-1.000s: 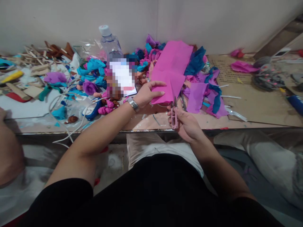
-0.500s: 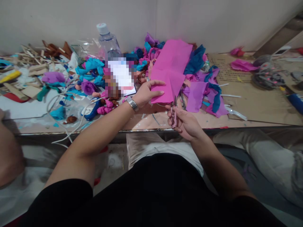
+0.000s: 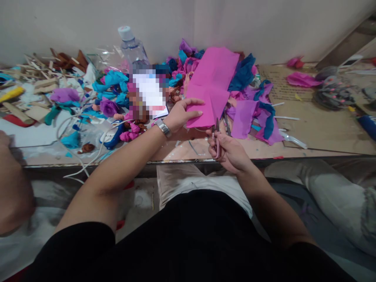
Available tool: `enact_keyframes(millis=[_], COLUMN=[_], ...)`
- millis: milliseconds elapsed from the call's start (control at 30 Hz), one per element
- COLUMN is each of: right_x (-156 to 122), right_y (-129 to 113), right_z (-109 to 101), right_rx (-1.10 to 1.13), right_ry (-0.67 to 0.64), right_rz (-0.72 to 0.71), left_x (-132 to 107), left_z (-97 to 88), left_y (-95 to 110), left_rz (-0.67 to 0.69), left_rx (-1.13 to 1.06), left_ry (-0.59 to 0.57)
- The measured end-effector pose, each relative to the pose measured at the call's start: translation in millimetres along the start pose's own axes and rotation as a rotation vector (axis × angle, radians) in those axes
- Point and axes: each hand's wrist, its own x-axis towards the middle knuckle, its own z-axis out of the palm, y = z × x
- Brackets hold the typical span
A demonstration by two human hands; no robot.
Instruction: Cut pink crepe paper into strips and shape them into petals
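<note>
A long sheet of bright pink crepe paper (image 3: 216, 74) stretches from the back of the bench toward me. My left hand (image 3: 183, 114) pinches the near left part of it, thumb and fingers on top, the other side hidden. Small pink-handled scissors (image 3: 217, 144) are in my right hand (image 3: 230, 150), fingers through or around the handles. Their blades point away from me at the paper's near right corner; whether they touch it I cannot tell. Right of the blades lies a purple paper piece (image 3: 244, 119).
A lit phone (image 3: 149, 94) leans among crumpled coloured paper, before a water bottle (image 3: 133, 49). Wooden sticks (image 3: 41, 70) are heaped at far left, a white cable (image 3: 85, 162) hangs over the edge. Cardboard (image 3: 323, 129) covers the right side. A person's arm (image 3: 14, 184) is at left.
Almost nothing differs. The scissors and both hands keep nearly the same place, and the view has shifted very slightly. The other person's arm at the left edge has moved a little.
</note>
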Motion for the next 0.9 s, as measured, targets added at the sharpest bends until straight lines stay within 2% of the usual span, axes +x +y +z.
enact_keyframes(millis=[900], right_x=[1.1], right_y=[1.8], right_z=[-2.1], right_rx=[-0.028], right_ry=[-0.034], right_rz=[0.002], left_x=[2.0], left_z=[-1.8], left_y=[-8.4], left_rz=[0.037], left_rx=[0.036], left_ry=[-0.002])
